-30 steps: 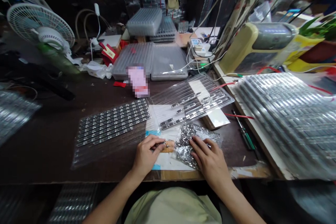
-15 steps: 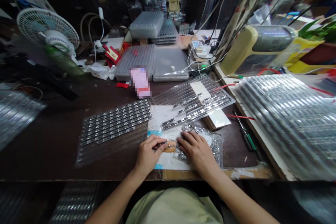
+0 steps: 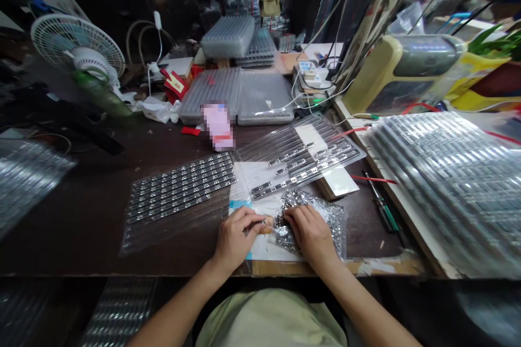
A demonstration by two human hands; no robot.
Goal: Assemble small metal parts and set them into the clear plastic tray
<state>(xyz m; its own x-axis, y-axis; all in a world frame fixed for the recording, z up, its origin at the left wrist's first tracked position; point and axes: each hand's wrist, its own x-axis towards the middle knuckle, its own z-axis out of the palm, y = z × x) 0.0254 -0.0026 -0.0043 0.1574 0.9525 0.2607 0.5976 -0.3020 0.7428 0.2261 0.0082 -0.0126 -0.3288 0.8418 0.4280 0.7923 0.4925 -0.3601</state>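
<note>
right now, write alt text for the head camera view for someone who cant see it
Two bare hands work at a dark workbench: the left hand pinches a small metal part and the right hand rests on a clear bag of shiny metal parts. A clear plastic tray of metal parts lies ahead, a desk fan farther off.

Your dark wooden workbench (image 3: 73, 217) runs out ahead of you. At 12 o'clock lie transparent plastic trays (image 3: 211, 95) side by side, with a pink blurred packet (image 3: 217, 127) just in front of them. At 11 o'clock, a transparent tray of metal strips (image 3: 179, 187) lies flat. At 1 o'clock, a similar tray (image 3: 301, 160) partly overlaps a white paper sheet (image 3: 244, 184). A silver bag of small metal parts (image 3: 315, 227) sits at 6 o'clock, and green-handled screwdrivers (image 3: 385, 217) lie at 4 o'clock.
</note>
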